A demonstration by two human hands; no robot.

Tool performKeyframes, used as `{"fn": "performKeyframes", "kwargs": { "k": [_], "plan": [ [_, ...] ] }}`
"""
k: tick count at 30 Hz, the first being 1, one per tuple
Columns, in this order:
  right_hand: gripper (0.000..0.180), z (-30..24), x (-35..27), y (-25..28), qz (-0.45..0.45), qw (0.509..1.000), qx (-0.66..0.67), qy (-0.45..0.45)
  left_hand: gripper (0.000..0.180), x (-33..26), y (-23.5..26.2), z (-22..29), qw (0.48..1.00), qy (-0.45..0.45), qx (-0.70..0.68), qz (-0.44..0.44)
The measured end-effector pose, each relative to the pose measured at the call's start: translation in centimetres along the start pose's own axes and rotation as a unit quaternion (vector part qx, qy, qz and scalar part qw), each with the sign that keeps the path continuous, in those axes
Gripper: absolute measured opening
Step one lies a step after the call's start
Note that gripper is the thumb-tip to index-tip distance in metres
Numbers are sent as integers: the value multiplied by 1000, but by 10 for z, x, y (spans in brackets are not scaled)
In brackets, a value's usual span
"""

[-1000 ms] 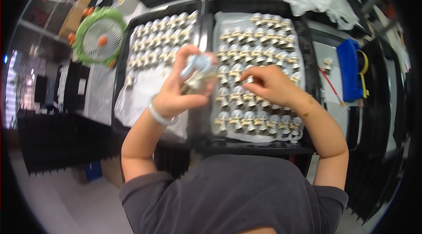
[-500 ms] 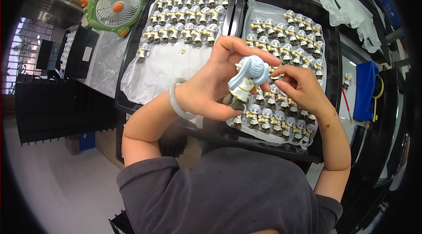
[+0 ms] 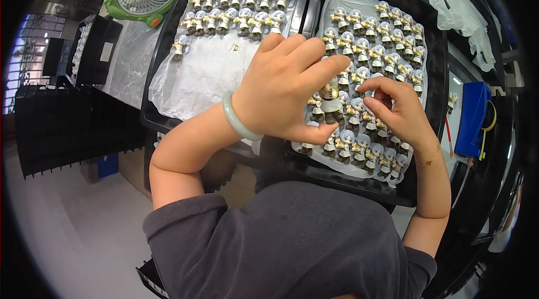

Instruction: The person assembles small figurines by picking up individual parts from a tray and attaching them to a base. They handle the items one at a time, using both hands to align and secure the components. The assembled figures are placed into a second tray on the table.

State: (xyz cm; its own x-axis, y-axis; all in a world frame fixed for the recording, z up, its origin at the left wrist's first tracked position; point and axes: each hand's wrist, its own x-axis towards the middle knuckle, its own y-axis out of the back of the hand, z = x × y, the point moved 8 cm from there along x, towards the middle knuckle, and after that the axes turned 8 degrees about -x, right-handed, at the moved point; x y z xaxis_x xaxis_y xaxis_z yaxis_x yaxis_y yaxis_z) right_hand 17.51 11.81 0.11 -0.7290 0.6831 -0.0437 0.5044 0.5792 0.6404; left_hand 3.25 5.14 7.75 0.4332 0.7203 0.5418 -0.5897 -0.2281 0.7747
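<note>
My left hand [image 3: 286, 88], a pale bangle at its wrist, is turned with its back upward over the right tray. Its thumb and fingers curve round a small figurine [image 3: 331, 102] with a white outfit and dark boots; the palm side and the figurine's upper part are mostly hidden. Just to the right, my right hand [image 3: 396, 102] hovers above the rows with thumb and bent forefinger apart and nothing visible between them. Beneath both hands, pale-blue-haired figurines [image 3: 362, 144] of the same kind lie in rows on white sheeting.
The left black tray [image 3: 150, 94] bears several rows of figurines [image 3: 244, 21] toward its far end. A green fan [image 3: 126, 4] stands at the far left. Crumpled white plastic [image 3: 460, 24] lies at the far right, above a blue bin [image 3: 470, 122] and a red-handled brush [image 3: 449, 136].
My left hand has rolled over, so its back now faces up and the figurine is largely covered. The right hand has shifted slightly right, away from the figurine. The view has tilted a little.
</note>
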Motion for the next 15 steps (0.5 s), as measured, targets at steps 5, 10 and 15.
{"fn": "performKeyframes", "kwargs": {
  "k": [5, 10, 15],
  "plan": [
    [12, 2, 0, -2, -2, 1000, 0, -2, 64, -2, -2, 0, 1000, 11, 23, -12],
    [12, 2, 0, -2, -1, 1000, 7, -8, 63, -4, -5, -2, 1000, 2, 6, -3],
    [12, 1, 0, -2, -4, 1000, -2, -5, 63, -4, -8, -2, 1000, -13, 3, -3]
  ]
}}
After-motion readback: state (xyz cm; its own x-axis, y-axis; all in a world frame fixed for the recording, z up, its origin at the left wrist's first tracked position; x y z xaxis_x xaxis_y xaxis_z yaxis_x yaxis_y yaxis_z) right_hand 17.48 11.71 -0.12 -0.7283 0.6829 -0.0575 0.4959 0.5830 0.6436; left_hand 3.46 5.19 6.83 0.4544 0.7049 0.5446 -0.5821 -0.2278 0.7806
